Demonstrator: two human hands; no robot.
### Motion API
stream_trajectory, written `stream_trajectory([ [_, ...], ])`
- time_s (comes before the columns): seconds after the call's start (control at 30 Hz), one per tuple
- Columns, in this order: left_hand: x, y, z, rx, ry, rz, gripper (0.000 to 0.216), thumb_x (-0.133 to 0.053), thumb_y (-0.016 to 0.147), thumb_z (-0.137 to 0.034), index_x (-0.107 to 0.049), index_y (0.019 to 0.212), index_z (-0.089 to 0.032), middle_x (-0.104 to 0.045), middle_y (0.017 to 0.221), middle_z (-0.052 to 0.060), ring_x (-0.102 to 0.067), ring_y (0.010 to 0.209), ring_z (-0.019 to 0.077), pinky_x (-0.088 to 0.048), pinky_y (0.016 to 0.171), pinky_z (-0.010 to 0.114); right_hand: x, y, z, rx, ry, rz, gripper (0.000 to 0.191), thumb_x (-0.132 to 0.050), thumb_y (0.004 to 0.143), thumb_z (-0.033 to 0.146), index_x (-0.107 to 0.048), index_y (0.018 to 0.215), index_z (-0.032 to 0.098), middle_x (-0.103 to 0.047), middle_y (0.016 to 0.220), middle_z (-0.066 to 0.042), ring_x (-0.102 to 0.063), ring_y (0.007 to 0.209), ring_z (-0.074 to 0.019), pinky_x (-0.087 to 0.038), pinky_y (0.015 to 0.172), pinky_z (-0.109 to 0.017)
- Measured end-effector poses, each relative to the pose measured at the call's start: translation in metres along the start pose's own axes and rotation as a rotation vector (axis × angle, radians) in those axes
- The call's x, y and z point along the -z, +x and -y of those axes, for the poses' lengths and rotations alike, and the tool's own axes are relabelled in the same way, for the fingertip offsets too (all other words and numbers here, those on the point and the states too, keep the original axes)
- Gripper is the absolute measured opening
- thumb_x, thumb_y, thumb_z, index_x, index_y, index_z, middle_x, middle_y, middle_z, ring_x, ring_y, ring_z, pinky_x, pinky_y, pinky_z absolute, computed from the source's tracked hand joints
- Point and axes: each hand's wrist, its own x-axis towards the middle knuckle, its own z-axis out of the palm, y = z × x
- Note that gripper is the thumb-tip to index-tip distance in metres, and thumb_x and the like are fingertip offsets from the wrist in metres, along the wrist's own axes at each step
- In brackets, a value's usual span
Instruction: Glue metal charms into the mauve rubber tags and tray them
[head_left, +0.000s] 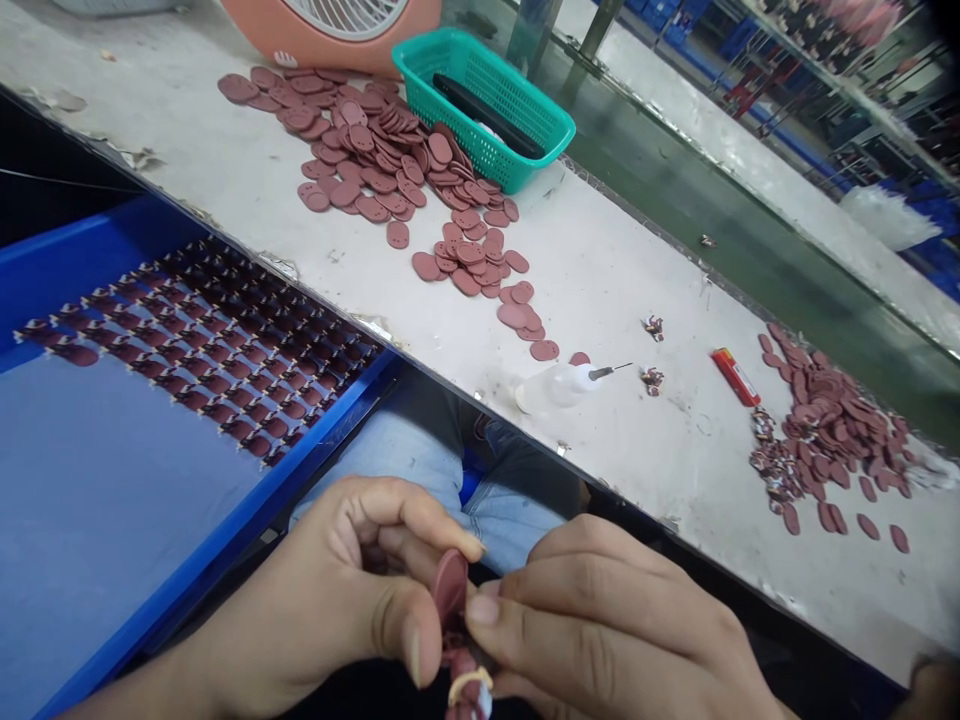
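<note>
Head view, looking down over the lap: the left hand (337, 590) pinches a reddish-brown oval piece (450, 585) between thumb and forefinger, holding it on edge; the right hand (600, 630) is curled in close, its thumb tip pressed to the same piece from the other side; just under it, between the two hands, sits a small coloured charm (469, 690), though I cannot tell which hand grips it. Both hands hover above the knees in jeans (420, 450), below the table's edge.

To the left stands a blue tray (112, 520); rows of finished pieces (217, 340) fill its far part, each with a charm on it as far as I can see, while the near part is bare. On the table (615, 270) lies a small squeeze bottle (559, 385) with a needle tip; beside it two loose charms (651, 377); further right a red lighter (735, 377) and a mixed heap of ovals and charms (832, 430). A larger pile of plain ovals (382, 150) spreads near a green basket (517, 165) and an orange fan (330, 40).

By my reckoning a good many pieces are done and racked; far more plain ovals wait on the table, so the work looks well short of half through.
</note>
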Motion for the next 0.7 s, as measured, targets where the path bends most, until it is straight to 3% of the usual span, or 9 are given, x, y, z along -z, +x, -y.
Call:
stream_trajectory([
  [0.17, 0.005, 0.006, 0.004, -0.038, -0.041, 0.055, 0.030, -0.099, 0.058, -0.032, -0.082, 0.081, -0.023, -0.078, 0.063, 0.005, -0.073, 0.054, 0.0199, -0.061, 0.059, 0.027, -0.007, -0.003, -0.006, 0.014, 0.032, -0.069, 0.018, -0.069, 0.094, 0.012, -0.071, 0.112, 0.010, -0.079, 0.090, -0.005, -0.075, 0.080, -0.0120, -0.064, 0.075, -0.020],
  [0.33, 0.018, 0.018, 0.008, -0.080, -0.004, 0.077, 0.033, -0.097, 0.061, -0.038, -0.081, 0.084, -0.021, -0.073, 0.060, 0.001, -0.068, 0.052, 0.0116, -0.054, 0.053, 0.015, -0.011, 0.002, -0.011, -0.026, 0.092, -0.124, 0.016, -0.069, 0.093, 0.011, -0.070, 0.108, 0.014, -0.078, 0.089, -0.005, -0.073, 0.076, -0.0124, -0.062, 0.071, -0.023],
  [0.5, 0.022, 0.024, 0.009, -0.109, 0.047, 0.042, 0.038, -0.096, 0.062, -0.047, -0.080, 0.082, -0.018, -0.071, 0.065, 0.002, -0.063, 0.052, 0.0090, -0.052, 0.050, 0.013, -0.013, 0.001, -0.018, -0.038, 0.077, -0.193, 0.035, -0.075, 0.091, 0.026, -0.067, 0.123, 0.013, -0.077, 0.094, -0.006, -0.072, 0.080, -0.0139, -0.062, 0.073, -0.025],
  [0.7, 0.021, 0.028, 0.011, -0.062, 0.011, -0.026, 0.034, -0.096, 0.065, -0.041, -0.078, 0.081, -0.018, -0.065, 0.058, -0.001, -0.060, 0.050, 0.0082, -0.052, 0.051, 0.014, -0.019, -0.001, -0.027, -0.076, 0.106, -0.204, 0.014, -0.067, 0.095, 0.014, -0.074, 0.107, 0.016, -0.076, 0.088, -0.005, -0.071, 0.076, -0.0114, -0.061, 0.069, -0.022],
])
